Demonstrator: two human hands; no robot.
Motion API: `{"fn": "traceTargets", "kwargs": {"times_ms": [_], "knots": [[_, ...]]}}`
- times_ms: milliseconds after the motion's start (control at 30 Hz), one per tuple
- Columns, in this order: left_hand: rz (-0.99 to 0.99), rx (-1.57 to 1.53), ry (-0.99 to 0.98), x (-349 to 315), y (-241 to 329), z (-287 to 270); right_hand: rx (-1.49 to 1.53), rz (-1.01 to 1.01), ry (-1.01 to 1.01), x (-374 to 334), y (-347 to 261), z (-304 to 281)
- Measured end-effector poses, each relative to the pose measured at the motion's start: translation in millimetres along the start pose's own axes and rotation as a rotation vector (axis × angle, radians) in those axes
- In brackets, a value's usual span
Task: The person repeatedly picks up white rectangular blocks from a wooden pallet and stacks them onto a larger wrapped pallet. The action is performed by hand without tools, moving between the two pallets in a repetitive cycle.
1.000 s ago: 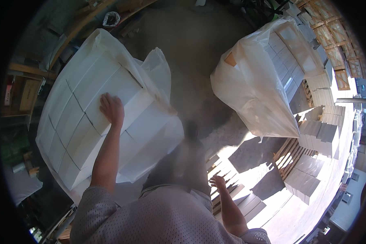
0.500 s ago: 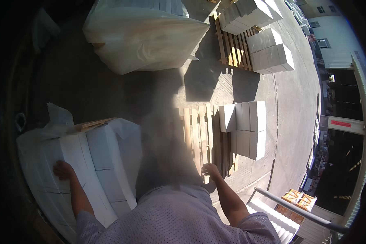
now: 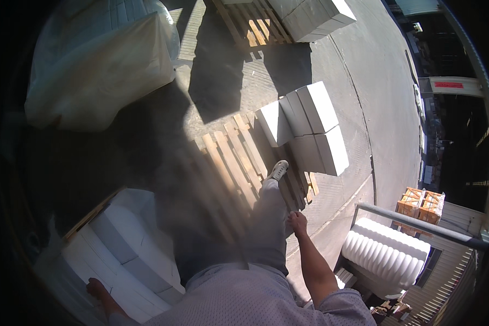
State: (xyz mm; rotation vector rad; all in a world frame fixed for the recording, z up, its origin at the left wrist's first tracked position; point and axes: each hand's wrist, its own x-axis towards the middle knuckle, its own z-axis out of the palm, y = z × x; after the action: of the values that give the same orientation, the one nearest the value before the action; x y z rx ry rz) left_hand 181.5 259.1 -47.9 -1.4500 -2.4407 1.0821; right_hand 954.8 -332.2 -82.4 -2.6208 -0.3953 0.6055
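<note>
Blocking mid-frame: a slatted pallet (image 3: 236, 165)

White blocks (image 3: 125, 266) lie lower left, left hand (image 3: 96, 288) at them, fingers I can't make out. Right hand (image 3: 297, 223) hangs near the pallet, fingers curled. Block pile (image 3: 307, 149) right of center; wrapped stack (image 3: 103, 70) upper left.

The lower-left blocks (image 3: 133, 228) are white, shaded bluish grey; the blocks by the pallet (image 3: 236, 157) show bright white and grey faces above its tan, striped slats. The plastic cover (image 3: 119, 76) is milky beige-white, the floor (image 3: 386, 103) grey, the shirt (image 3: 217, 299) pale grey-lilac with fine dotted mesh, the ribbed bundle (image 3: 386, 251) white, the crates (image 3: 420, 204) orange-brown.
</note>
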Motion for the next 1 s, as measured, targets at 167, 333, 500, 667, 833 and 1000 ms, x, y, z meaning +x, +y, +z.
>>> {"fn": "traceTargets", "kwargs": {"times_ms": [167,333,500,667,833,1000], "knots": [[0.027,-0.532,-0.133,-181,147,25,0.603,0.629,-0.111,111,20,-2],[0.568,-0.625,-0.421,-327,389,46,0.966,0.841,-0.126,265,74,30],[0.871,-0.916,-0.852,-462,701,33,1.214,0.983,-0.040,380,145,80],[1.251,-0.913,-0.829,-575,958,-4,1.414,1.033,0.103,470,214,136],[1.309,-0.861,-0.803,-648,1112,-32,1.660,0.904,0.163,548,266,170],[1.334,-0.766,-0.892,-686,1198,-23,1.752,0.711,0.079,607,287,197]]}}
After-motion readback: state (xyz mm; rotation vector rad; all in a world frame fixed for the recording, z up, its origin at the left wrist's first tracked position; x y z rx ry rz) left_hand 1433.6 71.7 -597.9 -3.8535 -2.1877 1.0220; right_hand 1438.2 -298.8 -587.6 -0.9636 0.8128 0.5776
